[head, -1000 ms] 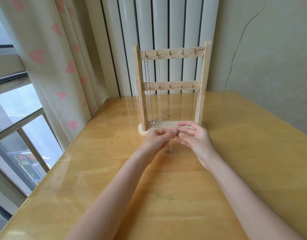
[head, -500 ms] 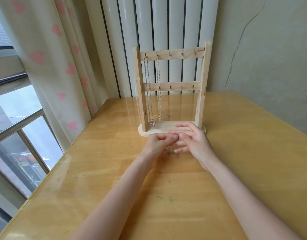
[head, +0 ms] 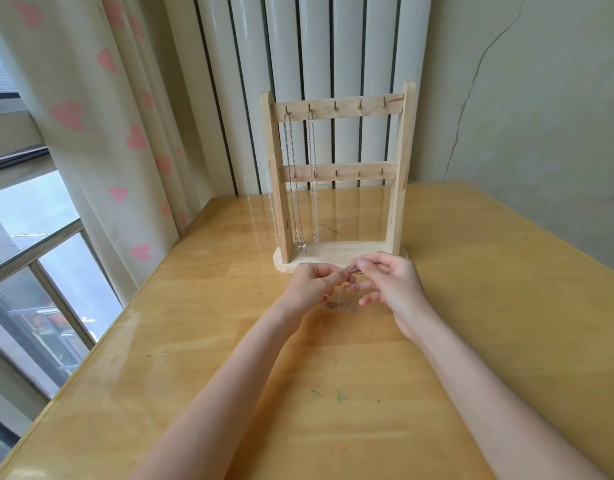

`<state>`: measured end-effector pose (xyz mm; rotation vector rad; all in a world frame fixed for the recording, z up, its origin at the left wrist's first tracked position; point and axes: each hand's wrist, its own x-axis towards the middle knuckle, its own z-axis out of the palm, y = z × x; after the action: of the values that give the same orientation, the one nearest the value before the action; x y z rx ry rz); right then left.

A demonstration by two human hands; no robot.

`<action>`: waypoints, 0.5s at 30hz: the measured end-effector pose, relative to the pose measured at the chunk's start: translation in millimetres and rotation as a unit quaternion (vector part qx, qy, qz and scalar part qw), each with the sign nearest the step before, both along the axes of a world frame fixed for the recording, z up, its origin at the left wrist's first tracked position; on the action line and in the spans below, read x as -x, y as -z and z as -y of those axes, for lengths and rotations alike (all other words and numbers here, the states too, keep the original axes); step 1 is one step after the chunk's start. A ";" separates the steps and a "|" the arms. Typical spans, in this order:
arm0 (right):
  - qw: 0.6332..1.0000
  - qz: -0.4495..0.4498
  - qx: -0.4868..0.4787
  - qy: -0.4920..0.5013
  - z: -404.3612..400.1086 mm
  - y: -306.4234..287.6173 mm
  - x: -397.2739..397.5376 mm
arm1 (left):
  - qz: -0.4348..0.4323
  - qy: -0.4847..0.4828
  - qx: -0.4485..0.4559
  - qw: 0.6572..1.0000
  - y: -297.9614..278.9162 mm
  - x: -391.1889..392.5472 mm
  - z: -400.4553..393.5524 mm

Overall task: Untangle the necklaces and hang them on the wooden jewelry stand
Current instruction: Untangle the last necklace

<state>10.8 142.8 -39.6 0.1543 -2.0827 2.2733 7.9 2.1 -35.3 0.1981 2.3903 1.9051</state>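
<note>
A wooden jewelry stand (head: pixel 399 188) with two rows of hooks stands at the table's far side. Two silver necklaces hang from its top-left hooks: one with a small pendant (head: pixel 293 181) and a plain chain (head: pixel 313 181). Just in front of the stand's base, my left hand (head: pixel 314 287) and my right hand (head: pixel 390 284) meet, both pinching a small tangled necklace (head: pixel 353 269) between fingertips. Part of its chain (head: pixel 338 304) trails on the table under my hands.
The wooden table (head: pixel 489 306) has a glossy top with small green marks near me. A window and a heart-print curtain (head: pixel 101 133) lie to the left, a white radiator (head: pixel 316 46) behind the stand, a cracked wall at right.
My hands stay together in front of the stand, working the chain. The pinched bunch of necklace now shows between my fingertips, and the right hand's fingers have curled in.
</note>
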 end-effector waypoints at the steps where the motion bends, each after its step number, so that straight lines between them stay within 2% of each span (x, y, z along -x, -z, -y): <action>1: 1.000 -0.005 -0.010 0.001 0.6 -0.7 -0.1 | 0.000 0.002 0.009 1.000 -0.6 0.0 0.8; 6: 1.000 -0.025 -0.016 0.008 3.0 -3.5 0.2 | 0.021 0.006 0.000 1.000 -2.4 -1.7 11.0; 11: 0.998 -0.019 0.057 -0.011 3.1 -11.9 -0.6 | 0.011 0.039 0.029 0.999 -10.7 -7.9 16.6; 15: 0.999 -0.025 -0.012 -0.015 7.2 -14.2 0.6 | 0.009 0.034 0.033 0.999 -18.4 -7.9 16.5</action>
<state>10.1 135.6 -25.3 0.2425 -2.0979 2.2361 15.8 -14.4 -16.9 0.2535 2.3975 1.7880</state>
